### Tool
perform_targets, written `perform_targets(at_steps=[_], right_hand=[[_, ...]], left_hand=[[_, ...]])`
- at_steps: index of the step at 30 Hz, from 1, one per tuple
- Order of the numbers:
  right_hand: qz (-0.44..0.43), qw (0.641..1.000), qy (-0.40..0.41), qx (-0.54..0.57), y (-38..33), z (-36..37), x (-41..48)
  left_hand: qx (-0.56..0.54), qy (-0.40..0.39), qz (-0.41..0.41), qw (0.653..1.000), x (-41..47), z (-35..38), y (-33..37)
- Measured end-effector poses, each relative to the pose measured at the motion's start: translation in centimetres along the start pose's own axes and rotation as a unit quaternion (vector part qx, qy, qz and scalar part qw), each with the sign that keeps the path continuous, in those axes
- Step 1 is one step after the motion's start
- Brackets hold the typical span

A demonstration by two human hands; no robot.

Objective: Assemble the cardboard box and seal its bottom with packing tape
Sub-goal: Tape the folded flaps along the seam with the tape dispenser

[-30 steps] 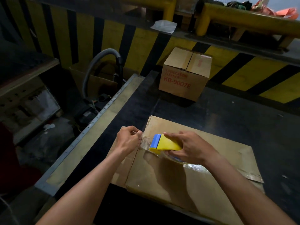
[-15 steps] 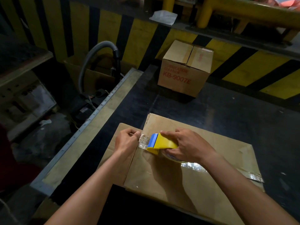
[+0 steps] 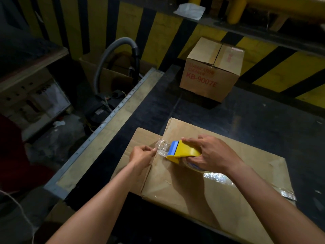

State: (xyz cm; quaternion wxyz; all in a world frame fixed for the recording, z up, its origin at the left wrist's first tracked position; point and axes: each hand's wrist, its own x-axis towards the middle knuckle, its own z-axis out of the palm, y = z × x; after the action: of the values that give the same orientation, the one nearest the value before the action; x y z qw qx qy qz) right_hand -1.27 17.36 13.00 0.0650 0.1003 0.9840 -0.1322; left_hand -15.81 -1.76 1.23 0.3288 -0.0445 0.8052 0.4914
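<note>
Brown cardboard, the box [image 3: 202,187] lies on the dark worktop [image 3: 263,124] directly below the camera, its long axis running from near left to far right, with one flap [image 3: 139,148] jutting out over its left end. A strip of clear packing tape [image 3: 218,176] follows that same axis along the top face, gleaming toward the right edge. The yellow tape dispenser [image 3: 184,152] sits on the box with its blue blade end pointing left, toward the flap. The right hand [image 3: 211,154] is closed over the dispenser from above, fingers wrapped around its body and the roll beneath. The left hand [image 3: 142,155] rests on the flap at the box's left end, its grip narrow, fingertips pinching the crinkled free end of tape [image 3: 162,148] just in front of the blade. A second carton [image 3: 211,71], closed and printed in red, stands well apart at the far side of the worktop against the yellow-and-black striped wall [image 3: 158,29].
</note>
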Motion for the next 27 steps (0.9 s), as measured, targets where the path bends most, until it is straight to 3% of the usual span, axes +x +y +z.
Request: perform_targets(at_steps=[3, 6, 8, 9, 11, 14, 17, 27], right_hand=[[-0.001, 1.000, -0.004, -0.002, 0.0, 0.1, 0.1], [-0.004, 1.000, -0.004, -0.004, 0.0, 0.2, 0.4], [-0.001, 1.000, -0.003, -0.005, 0.1, 0.1, 0.5], [0.000, 1.000, -0.003, -0.007, 0.1, 0.1, 0.5], [-0.002, 1.000, -0.001, -0.010, 0.0, 0.2, 0.6], [-0.005, 1.000, 0.009, -0.012, 0.3, 0.4, 0.7], [0.001, 1.000, 0.001, 0.006, 0.7, 0.2, 0.2], [0.005, 0.996, -0.039, 0.076, 0.7, -0.9, 0.0]], left_hand=[[0.039, 0.060, 0.055, 0.996, -0.6, -0.1, 0.0], [0.103, 0.149, 0.306, 0.935, -2.5, -0.3, 2.0], [0.172, 0.093, 0.446, 0.873, -3.7, 0.3, 2.5], [0.213, 0.039, 0.462, 0.860, -4.1, 0.7, 2.1], [0.256, -0.039, 0.422, 0.869, -4.1, 1.3, 0.9], [0.253, -0.053, 0.386, 0.885, -3.7, 1.6, 0.2], [0.185, -0.069, 0.302, 0.933, -3.6, 1.2, 0.3], [0.266, -0.083, 0.306, 0.910, -3.6, 0.3, 0.5]])
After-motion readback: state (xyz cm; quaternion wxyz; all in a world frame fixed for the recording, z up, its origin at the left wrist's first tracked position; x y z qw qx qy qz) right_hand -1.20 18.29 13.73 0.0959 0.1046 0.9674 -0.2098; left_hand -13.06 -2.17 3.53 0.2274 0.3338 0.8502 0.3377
